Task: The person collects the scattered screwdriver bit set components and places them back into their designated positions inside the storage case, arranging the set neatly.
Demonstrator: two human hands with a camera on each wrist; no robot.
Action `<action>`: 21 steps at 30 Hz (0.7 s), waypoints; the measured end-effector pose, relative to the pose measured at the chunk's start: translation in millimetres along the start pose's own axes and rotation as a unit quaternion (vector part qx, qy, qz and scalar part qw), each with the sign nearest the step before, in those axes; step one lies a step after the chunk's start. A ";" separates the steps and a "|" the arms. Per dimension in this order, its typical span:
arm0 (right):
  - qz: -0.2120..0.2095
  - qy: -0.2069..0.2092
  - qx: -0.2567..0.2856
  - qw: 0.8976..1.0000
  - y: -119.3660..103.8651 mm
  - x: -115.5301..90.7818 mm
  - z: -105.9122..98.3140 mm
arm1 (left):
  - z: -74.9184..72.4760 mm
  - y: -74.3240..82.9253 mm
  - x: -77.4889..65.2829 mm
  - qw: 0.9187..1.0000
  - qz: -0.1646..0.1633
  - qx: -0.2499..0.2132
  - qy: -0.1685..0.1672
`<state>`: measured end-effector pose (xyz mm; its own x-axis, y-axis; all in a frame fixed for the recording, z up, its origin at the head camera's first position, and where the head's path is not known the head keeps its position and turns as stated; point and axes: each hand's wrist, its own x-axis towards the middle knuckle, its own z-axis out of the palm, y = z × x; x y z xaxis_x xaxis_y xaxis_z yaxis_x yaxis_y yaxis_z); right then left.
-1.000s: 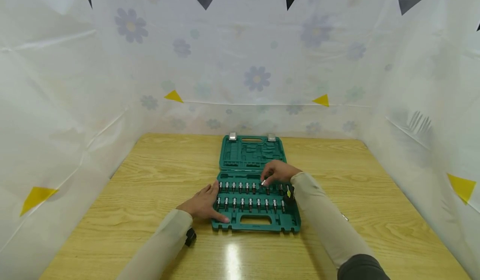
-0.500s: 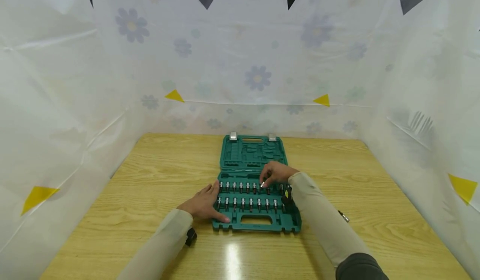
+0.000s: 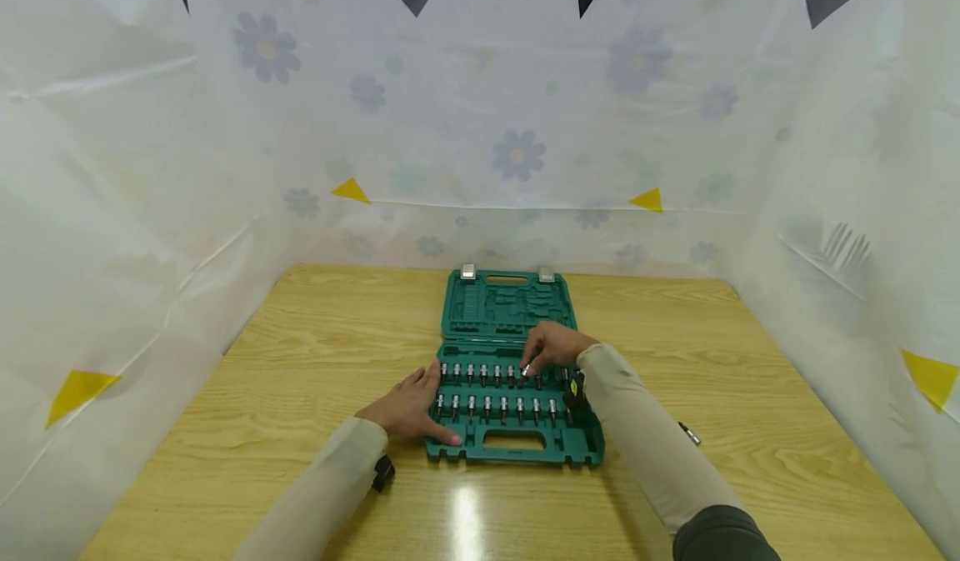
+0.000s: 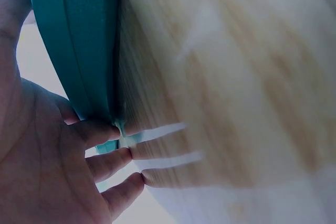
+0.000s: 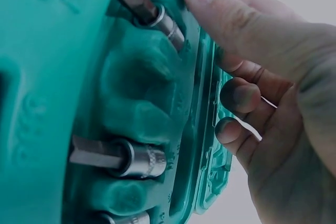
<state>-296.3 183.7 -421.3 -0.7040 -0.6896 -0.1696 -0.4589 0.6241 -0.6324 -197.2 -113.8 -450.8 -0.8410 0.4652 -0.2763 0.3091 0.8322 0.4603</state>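
A green tool case (image 3: 517, 458) lies unfolded on the table, two rows of bit sockets (image 3: 503, 411) set in its near half. My left hand (image 3: 408, 403) rests along the case's left side, thumb out over the front corner. In the left wrist view its fingertips touch the table beside the case wall (image 4: 79, 40). With thumb and fingers my right hand (image 3: 555, 346) pinches a bit socket (image 3: 524, 371) at a slot in the back row. The right wrist view shows a seated bit socket (image 5: 144, 161) below that hand; the pinched one is hidden there.
A loose bit socket (image 3: 689, 434) lies on the wooden table (image 3: 337, 319), right of my right forearm. The case lid (image 3: 504, 303) lies folded back behind the rows. White patterned sheeting (image 3: 427, 127) encloses the table's back and sides.
The pinched bit socket has come down slightly, its dark bit now pointing into the slot. My right forearm has shifted a little left, uncovering the loose bit socket. The left hand stays put.
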 end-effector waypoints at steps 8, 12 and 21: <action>-0.021 -0.003 0.008 1.000 0.6 0.1 1.0 | 1.3 -0.2 0.6 1.000 0.000 -0.002 0.002; -0.015 -0.002 0.014 1.000 -1.9 -0.6 1.4 | 2.4 -0.5 0.5 1.000 -0.003 -0.003 0.001; 0.017 0.001 -0.018 1.000 -5.5 5.1 0.9 | 2.3 -0.9 0.3 1.000 -0.005 -0.006 0.003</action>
<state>-296.9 176.4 -419.4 -0.7201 -0.6675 -0.1895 -0.4537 0.6596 -0.5993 -196.7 -113.7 -453.2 -0.8467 0.4547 -0.2764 0.2947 0.8331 0.4681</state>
